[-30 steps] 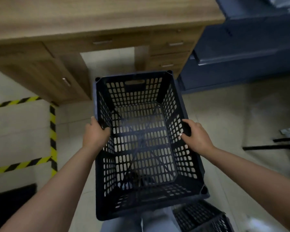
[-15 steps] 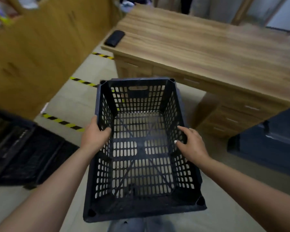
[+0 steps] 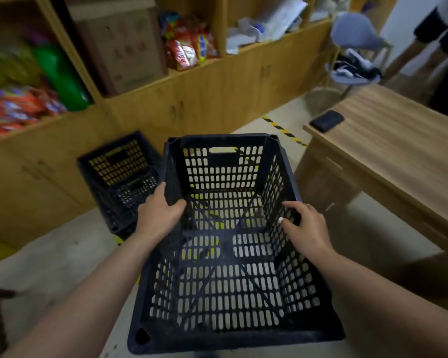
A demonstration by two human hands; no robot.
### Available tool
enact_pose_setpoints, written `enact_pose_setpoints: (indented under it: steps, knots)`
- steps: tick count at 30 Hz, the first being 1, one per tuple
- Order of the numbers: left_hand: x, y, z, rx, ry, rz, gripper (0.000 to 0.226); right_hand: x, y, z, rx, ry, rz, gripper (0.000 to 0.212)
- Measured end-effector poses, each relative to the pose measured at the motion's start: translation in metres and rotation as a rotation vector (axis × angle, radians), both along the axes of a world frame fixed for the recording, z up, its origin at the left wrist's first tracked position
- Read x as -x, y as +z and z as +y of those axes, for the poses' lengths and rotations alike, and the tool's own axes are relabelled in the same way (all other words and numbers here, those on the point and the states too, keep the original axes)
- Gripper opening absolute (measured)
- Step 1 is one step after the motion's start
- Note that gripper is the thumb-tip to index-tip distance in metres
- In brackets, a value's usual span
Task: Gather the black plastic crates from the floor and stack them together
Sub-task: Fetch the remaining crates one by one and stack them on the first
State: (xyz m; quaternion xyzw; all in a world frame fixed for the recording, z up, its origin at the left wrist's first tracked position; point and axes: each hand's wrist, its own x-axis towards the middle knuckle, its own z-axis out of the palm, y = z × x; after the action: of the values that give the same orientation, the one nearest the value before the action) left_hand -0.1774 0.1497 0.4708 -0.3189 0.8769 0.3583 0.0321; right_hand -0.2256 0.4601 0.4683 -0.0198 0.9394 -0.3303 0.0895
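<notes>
My left hand (image 3: 158, 215) is clamped on the left wall of the black crate (image 3: 225, 254), thumb hooked over the rim to the inside and fingers down the outside. My right hand (image 3: 307, 228) has its grip closed on the right wall, fingers curled over the rim and pressed against the perforated inner face. Between the two I hold the crate up in the lower middle of the frame, open side toward me, its slotted bottom showing the floor (image 3: 49, 259) through the holes and its handle cut-out at the far end.

Just left of and beyond the held crate, in the middle left of the frame, more black crates (image 3: 119, 177) sit on the floor against the wooden cabinet (image 3: 192, 99), apparently nested one in another. At the right edge stands a wooden desk (image 3: 398, 151) with a dark phone (image 3: 326, 121) near its corner.
</notes>
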Motion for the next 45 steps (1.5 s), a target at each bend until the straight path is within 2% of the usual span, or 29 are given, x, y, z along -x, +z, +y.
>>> enact_pose_setpoints:
  steps: [8,15,19,23,29,37,45]
  knots:
    - [0.011,0.034,-0.112,-0.038,0.119,-0.020,0.097,0.057,0.023,-0.122,0.053,0.102,0.071,0.040]
    - [0.027,0.038,-0.176,-0.020,0.238,-0.017,0.085,0.112,0.020,-0.208,0.098,0.216,0.033,0.045]
    - [0.044,0.033,-0.205,-0.059,0.350,-0.006,0.096,0.156,0.010,-0.250,0.061,0.333,0.078,0.045]
    - [0.066,0.026,-0.230,-0.054,0.459,0.016,0.076,0.203,0.000,-0.291,0.057,0.493,0.033,0.044]
    - [0.091,0.017,-0.264,-0.062,0.570,0.052,0.074,0.260,-0.009,-0.349,0.007,0.660,0.002,0.045]
    - [0.122,0.006,-0.321,-0.051,0.641,0.049,0.073,0.307,-0.020,-0.422,0.019,0.720,-0.029,0.045]
    - [0.145,-0.006,-0.374,-0.024,0.620,0.015,0.074,0.329,-0.030,-0.475,0.013,0.698,-0.040,0.045]
